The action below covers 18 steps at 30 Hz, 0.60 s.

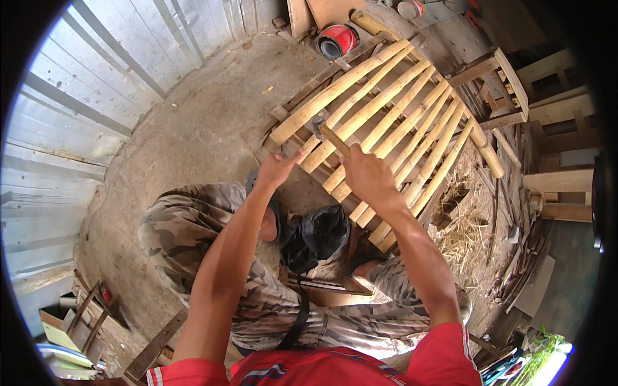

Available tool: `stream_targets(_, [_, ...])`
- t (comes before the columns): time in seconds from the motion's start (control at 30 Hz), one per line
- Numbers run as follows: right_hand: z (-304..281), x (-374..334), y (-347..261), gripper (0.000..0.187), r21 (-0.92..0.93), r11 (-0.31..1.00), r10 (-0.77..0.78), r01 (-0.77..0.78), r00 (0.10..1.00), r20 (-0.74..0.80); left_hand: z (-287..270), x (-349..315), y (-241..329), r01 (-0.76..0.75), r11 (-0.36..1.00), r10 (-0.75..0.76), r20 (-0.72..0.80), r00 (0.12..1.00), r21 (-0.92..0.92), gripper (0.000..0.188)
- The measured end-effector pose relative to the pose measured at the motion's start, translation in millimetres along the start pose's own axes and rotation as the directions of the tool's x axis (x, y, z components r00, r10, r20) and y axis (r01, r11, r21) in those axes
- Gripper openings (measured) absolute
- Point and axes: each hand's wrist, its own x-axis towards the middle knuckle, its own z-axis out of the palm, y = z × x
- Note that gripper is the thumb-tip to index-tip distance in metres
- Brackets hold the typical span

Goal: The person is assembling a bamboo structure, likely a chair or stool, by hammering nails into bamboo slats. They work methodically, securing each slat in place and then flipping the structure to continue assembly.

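My right hand (368,175) is closed around the wooden handle of a hammer (335,141). The hammer's dark metal head lies over the pale bamboo slats toward the left side. My left hand (277,170) pinches the near end of a bamboo slat (351,101), close to the hammer head; its fingertips are partly hidden. Several slats run side by side in a bamboo frame (484,149), fanning over a thick round crosspiece at the far right end.
A red can (337,40) lies on the concrete floor beyond the frame. Between my legs hangs a black plastic bag (315,238). Corrugated metal sheeting (71,128) walls the left. Wooden crates (560,186) and straw (467,235) are at the right.
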Motion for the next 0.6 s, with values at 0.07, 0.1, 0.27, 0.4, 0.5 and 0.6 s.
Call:
stream_targets(0.07, [-16.0, -4.2, -7.2, 0.033, 0.002, 0.999, -0.046, 0.047, 0.988, -0.147, -2.3, 0.6, 1.1, -0.004, 1.000, 0.004, 0.023, 1.000, -0.004, 0.073])
stream_targets(0.1, [-24.0, -6.9, -13.0, 0.032, 0.000, 0.997, -0.069, 0.071, 0.974, -0.217, -3.0, 0.7, -0.6, 0.018, 1.000, -0.018, 0.020, 1.000, 0.004, 0.072])
stream_targets(0.27, [-27.0, 2.2, -37.5, 0.032, 0.315, 0.936, -0.010, 0.156, 0.908, -0.419, -2.4, 11.9, -9.0, 0.076, 0.996, -0.079, 0.056, 0.995, 0.048, 0.093])
stream_targets(0.4, [31.5, -1.9, 6.8, 0.031, 0.110, 0.993, 0.041, -0.038, 0.999, -0.022, -2.3, 11.0, -3.1, 0.058, 0.996, -0.064, 0.094, 0.993, 0.065, 0.094])
stream_targets(0.5, [-2.3, -5.6, -0.3, 0.030, -0.021, 0.999, -0.028, 0.027, 0.998, -0.050, -8.4, 11.7, -2.0, 0.061, 0.996, -0.068, 0.113, 0.991, 0.063, 0.095])
stream_targets(0.6, [-31.4, -1.6, -27.2, 0.029, 0.128, 0.989, -0.039, 0.078, 0.958, -0.283, -2.4, 13.5, -12.7, 0.044, 0.998, -0.044, -0.005, 0.999, 0.036, 0.082])
